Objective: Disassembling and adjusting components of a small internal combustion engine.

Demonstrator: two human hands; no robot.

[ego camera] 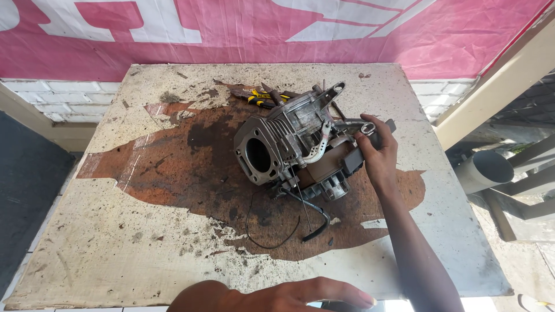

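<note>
The right hand [378, 151] reaches in from the lower right to the far right side of the small engine block [295, 147], its fingers curled around a slim metal spanner [359, 126] whose ring end shows just above the knuckles; the thumb and fingers press against the dark housing at that end of the engine, so the hand is closed on the tool rather than spread. The left hand [289, 294] lies at the near edge of the table [115, 242], well apart from the engine, fingers stretched out flat and together, palm down, holding nothing. The engine is a grey cast-metal piece with cooling fins, a large round cylinder bore facing left toward the viewer, a pale curved lever across its middle and a bracket with a slot rising at its far end; its surfaces look oily and worn. It sits on a dark brown stain [191, 167] near the middle of the table, slightly toward the far right. A thin black cable [272, 234] loops out from under the engine toward the near side, next to a short black hose [318, 222]. Behind the engine, touching or just beside its far side, lie pliers with yellow and black handles [260, 98]. Beyond the table hangs a pink and white banner [231, 34].
</note>
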